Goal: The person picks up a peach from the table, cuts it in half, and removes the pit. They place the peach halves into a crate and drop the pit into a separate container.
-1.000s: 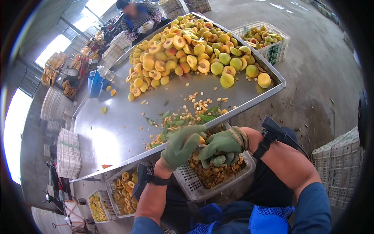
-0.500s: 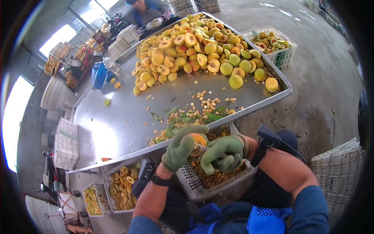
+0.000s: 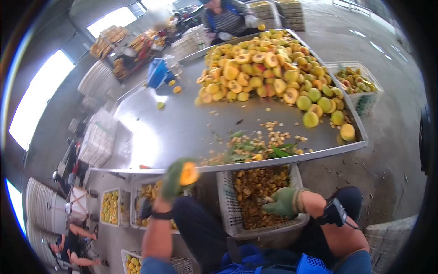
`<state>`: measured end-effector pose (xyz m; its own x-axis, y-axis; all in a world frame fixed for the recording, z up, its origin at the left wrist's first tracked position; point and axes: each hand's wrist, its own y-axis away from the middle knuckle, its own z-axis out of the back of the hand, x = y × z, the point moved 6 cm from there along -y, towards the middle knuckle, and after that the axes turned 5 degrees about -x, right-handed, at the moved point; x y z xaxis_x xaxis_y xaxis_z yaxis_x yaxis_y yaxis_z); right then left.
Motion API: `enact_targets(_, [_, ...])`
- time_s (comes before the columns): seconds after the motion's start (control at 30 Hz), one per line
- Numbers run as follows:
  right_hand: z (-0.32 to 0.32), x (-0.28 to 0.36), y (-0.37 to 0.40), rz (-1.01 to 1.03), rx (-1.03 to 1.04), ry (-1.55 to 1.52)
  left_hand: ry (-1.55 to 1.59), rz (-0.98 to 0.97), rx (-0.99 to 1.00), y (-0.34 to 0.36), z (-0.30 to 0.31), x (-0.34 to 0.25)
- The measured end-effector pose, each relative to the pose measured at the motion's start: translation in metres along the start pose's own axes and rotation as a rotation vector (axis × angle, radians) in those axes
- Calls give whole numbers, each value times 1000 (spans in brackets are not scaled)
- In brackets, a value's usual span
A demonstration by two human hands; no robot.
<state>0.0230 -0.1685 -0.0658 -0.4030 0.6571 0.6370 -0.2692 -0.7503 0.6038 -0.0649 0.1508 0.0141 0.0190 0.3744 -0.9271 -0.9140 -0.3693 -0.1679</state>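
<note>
In a green glove, my left hand (image 3: 171, 181) is raised at the table's near edge, left of centre. It is closed on a peach half (image 3: 188, 173) whose orange cut face points right. My gloved right hand (image 3: 284, 202) is over a white crate (image 3: 226, 201) full of brown-yellow pits and scraps, its fingers curled round a small metal tool (image 3: 268, 199), mostly hidden by the glove. On the metal table (image 3: 182, 132) lies a large heap of peaches (image 3: 255, 68), some whole and some halved. Loose pits and green leaves (image 3: 255, 146) are scattered along the near edge.
Crates of peach halves (image 3: 145, 194) and yellow fruit (image 3: 110, 206) stand on the floor to the left. Another fruit crate (image 3: 356, 82) is beyond the table's right side. A co-worker (image 3: 228, 20) sits at the far end. A blue container (image 3: 157, 73) rests on the table's left side.
My hands were together over the crate and are now apart. The left has moved left with the peach half; the right has lowered towards the pits. The view has shifted left.
</note>
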Motion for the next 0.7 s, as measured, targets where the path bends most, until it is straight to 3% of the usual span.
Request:
enact_targets(0.1, [5, 1, 21, 80, -57, 107, -735, 277, 115, 18, 90, 43])
enact_targets(0.13, [5, -7, 24, -10, -23, 84, -941, 356, 158, 20, 102, 47])
enact_targets(0.23, [-5, -17, 15, 187, -73, 201, -1245, 224, -41, -13, 97, 38])
enact_targets(0.37, [-4, -39, 15, 55, -196, 60, -589, 4, 62, -105, -63, 5])
enact_targets(0.43, [23, -30, 44, -78, -262, -68, -580, -175, 189, -130, -174, -31])
enact_targets(0.47, [29, -36, 47, -117, -293, -70, -591, -814, 254, -144, -225, -28])
enact_targets(0.5, [34, -42, 50, -156, -323, -70, -603, -895, 247, -166, -276, -9])
enact_targets(0.57, [45, -56, 58, -206, -405, -96, -722, -457, 233, -185, -362, -13])
enact_targets(0.67, [69, -65, 85, -234, -513, -156, -951, -356, 305, -176, -428, -38])
enact_targets(0.7, [72, -73, 90, -269, -575, -194, -896, -342, 303, -180, -432, -34])
